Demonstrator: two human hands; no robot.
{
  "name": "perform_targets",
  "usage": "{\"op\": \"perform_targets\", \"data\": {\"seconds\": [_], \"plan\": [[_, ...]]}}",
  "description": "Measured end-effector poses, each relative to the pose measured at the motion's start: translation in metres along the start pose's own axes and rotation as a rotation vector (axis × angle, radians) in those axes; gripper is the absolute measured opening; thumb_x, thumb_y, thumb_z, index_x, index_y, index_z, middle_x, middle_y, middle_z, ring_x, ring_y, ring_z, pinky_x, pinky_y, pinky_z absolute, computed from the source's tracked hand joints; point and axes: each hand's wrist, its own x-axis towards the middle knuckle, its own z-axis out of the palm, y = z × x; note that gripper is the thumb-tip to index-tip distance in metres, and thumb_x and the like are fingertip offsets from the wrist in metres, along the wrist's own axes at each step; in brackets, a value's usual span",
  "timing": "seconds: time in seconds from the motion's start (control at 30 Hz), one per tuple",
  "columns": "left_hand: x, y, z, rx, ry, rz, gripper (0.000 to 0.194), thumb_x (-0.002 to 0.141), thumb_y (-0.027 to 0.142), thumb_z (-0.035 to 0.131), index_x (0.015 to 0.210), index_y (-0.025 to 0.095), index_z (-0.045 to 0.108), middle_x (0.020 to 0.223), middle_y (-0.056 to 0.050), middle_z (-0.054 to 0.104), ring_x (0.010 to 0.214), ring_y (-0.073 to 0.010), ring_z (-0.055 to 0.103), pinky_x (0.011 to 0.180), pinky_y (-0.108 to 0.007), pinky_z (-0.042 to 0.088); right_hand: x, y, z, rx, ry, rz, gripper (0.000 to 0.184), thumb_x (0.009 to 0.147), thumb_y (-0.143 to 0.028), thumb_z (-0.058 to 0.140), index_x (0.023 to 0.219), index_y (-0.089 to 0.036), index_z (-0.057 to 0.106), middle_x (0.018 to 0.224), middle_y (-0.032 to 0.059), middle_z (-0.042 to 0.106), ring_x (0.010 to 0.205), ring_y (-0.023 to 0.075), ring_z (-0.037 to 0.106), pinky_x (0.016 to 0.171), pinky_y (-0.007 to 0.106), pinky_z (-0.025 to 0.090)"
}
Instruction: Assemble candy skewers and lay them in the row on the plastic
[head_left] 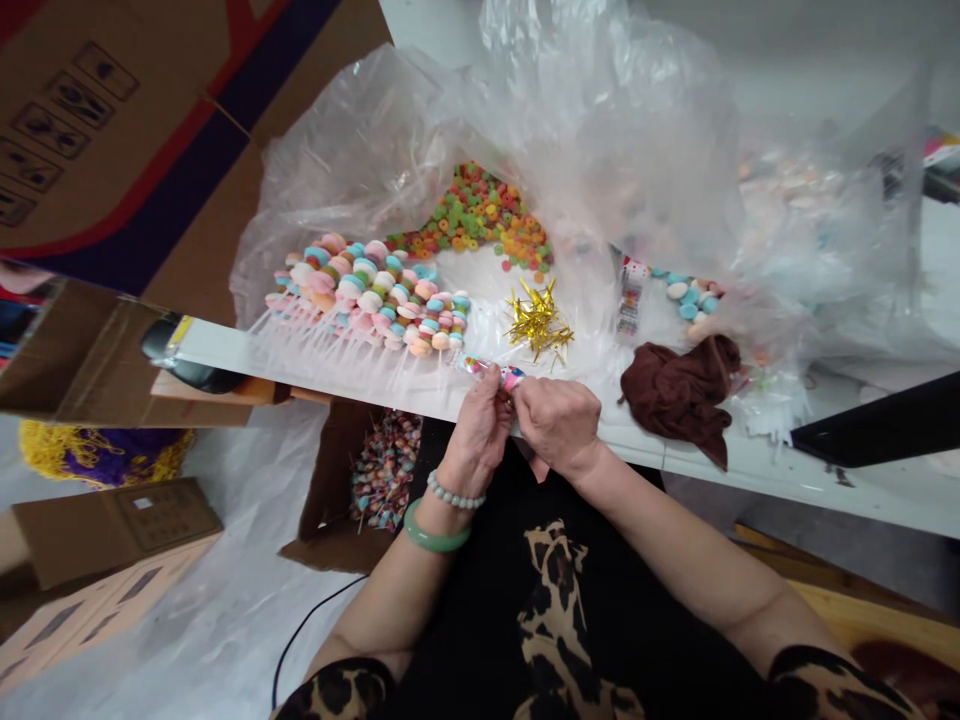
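Observation:
My left hand (484, 425) pinches a candy stick in a printed clear wrapper (512, 377) at the table's front edge. Beside it, my right hand (559, 425) is closed in a fist at the lower end of the wrapper, touching the left fingers; what lies inside the fist is hidden. Just beyond the hands lies a loose heap of gold twist ties (538, 320). Rows of candy skewers (375, 290) in pink, blue and white, on white sticks, are stacked to the left.
Behind are small ring candies (480, 215) on clear plastic sheeting (600, 110). To the right lie flat printed wrappers (631, 295), loose candies (690, 298) and a brown cloth (682, 390). An open carton (319, 490) below the table holds many wrapped candies (386, 465).

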Motion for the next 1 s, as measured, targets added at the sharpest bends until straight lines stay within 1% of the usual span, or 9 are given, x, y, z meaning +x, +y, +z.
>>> {"op": "perform_targets", "data": {"seconds": [0.13, 0.2, 0.33, 0.4, 0.5, 0.57, 0.7, 0.83, 1.0], "plan": [[0.001, 0.006, -0.002, -0.004, -0.012, -0.033, 0.024, 0.085, 0.035, 0.068, 0.078, 0.012, 0.065, 0.072, -0.002, 0.068, 0.065, -0.0093, 0.063, 0.068, -0.020, 0.051, -0.005, 0.005, 0.002, 0.208, -0.074, 0.017, 0.025, 0.095, -0.030, 0.047, 0.081, -0.019, 0.065, 0.073, 0.0058, 0.070, 0.067, 0.0172, 0.060, 0.064, 0.029, 0.034], [0.001, 0.012, -0.003, 0.003, -0.042, -0.037, 0.025, 0.085, 0.037, 0.068, 0.079, 0.013, 0.066, 0.075, -0.004, 0.070, 0.070, -0.0124, 0.066, 0.072, -0.024, 0.053, -0.006, 0.011, 0.001, 0.408, -0.096, 0.093, 0.022, 0.093, -0.030, 0.050, 0.081, -0.022, 0.065, 0.079, 0.0029, 0.071, 0.072, 0.0164, 0.062, 0.066, 0.026, 0.038], [-0.001, 0.019, -0.002, 0.033, -0.068, 0.017, 0.026, 0.082, 0.039, 0.072, 0.080, 0.014, 0.066, 0.076, -0.005, 0.070, 0.075, -0.0152, 0.069, 0.078, -0.027, 0.054, -0.003, 0.012, -0.003, 0.679, -0.177, 0.291, 0.020, 0.087, -0.029, 0.054, 0.071, -0.022, 0.063, 0.068, -0.0030, 0.065, 0.064, 0.0141, 0.059, 0.062, 0.024, 0.040], [-0.001, 0.017, -0.001, 0.038, -0.076, 0.046, 0.025, 0.078, 0.036, 0.076, 0.083, 0.013, 0.067, 0.078, -0.004, 0.070, 0.075, -0.0134, 0.068, 0.077, -0.024, 0.053, 0.002, 0.005, -0.005, 0.674, -0.188, 0.323, 0.020, 0.087, -0.029, 0.053, 0.071, -0.023, 0.063, 0.067, -0.0031, 0.065, 0.063, 0.0141, 0.058, 0.061, 0.023, 0.040], [0.001, 0.012, -0.002, 0.022, -0.095, 0.071, 0.027, 0.074, 0.035, 0.079, 0.086, 0.012, 0.068, 0.083, -0.004, 0.070, 0.078, -0.0119, 0.067, 0.077, -0.021, 0.052, 0.009, -0.011, -0.003, 0.472, -0.132, 0.290, 0.020, 0.089, -0.029, 0.051, 0.076, -0.023, 0.065, 0.071, 0.0003, 0.068, 0.065, 0.0157, 0.060, 0.062, 0.025, 0.038], [0.003, 0.010, -0.004, 0.003, -0.085, 0.074, 0.026, 0.077, 0.035, 0.077, 0.086, 0.013, 0.068, 0.085, -0.004, 0.070, 0.079, -0.0110, 0.066, 0.078, -0.021, 0.052, 0.013, -0.017, 0.002, 0.388, -0.114, 0.264, 0.022, 0.091, -0.030, 0.049, 0.077, -0.023, 0.065, 0.071, 0.0016, 0.068, 0.065, 0.0162, 0.060, 0.062, 0.025, 0.037], [0.004, 0.011, -0.010, 0.011, -0.050, 0.032, 0.022, 0.080, 0.035, 0.074, 0.080, 0.014, 0.066, 0.078, -0.001, 0.068, 0.071, -0.0080, 0.063, 0.071, -0.018, 0.051, 0.013, -0.014, 0.011, 0.482, -0.109, 0.296, 0.024, 0.093, -0.034, 0.049, 0.077, -0.025, 0.065, 0.072, -0.0007, 0.068, 0.066, 0.0151, 0.061, 0.062, 0.024, 0.039], [-0.002, 0.011, -0.010, 0.164, -0.071, 0.020, 0.027, 0.073, 0.037, 0.079, 0.079, 0.014, 0.067, 0.074, 0.000, 0.067, 0.065, -0.0095, 0.062, 0.063, -0.020, 0.049, 0.009, -0.005, 0.011, 0.543, -0.090, 0.322, 0.020, 0.092, -0.032, 0.050, 0.085, -0.025, 0.067, 0.079, 0.0001, 0.071, 0.072, 0.0167, 0.063, 0.069, 0.026, 0.044], [-0.001, 0.015, -0.010, 0.307, -0.007, 0.101, 0.035, 0.061, 0.036, 0.086, 0.083, 0.013, 0.073, 0.067, -0.001, 0.067, 0.058, -0.0101, 0.060, 0.059, -0.022, 0.047, 0.008, 0.002, 0.004, 0.795, -0.119, 0.228, 0.023, 0.089, -0.027, 0.048, 0.096, -0.024, 0.070, 0.097, 0.0027, 0.073, 0.088, 0.0175, 0.065, 0.081, 0.028, 0.047]]}}
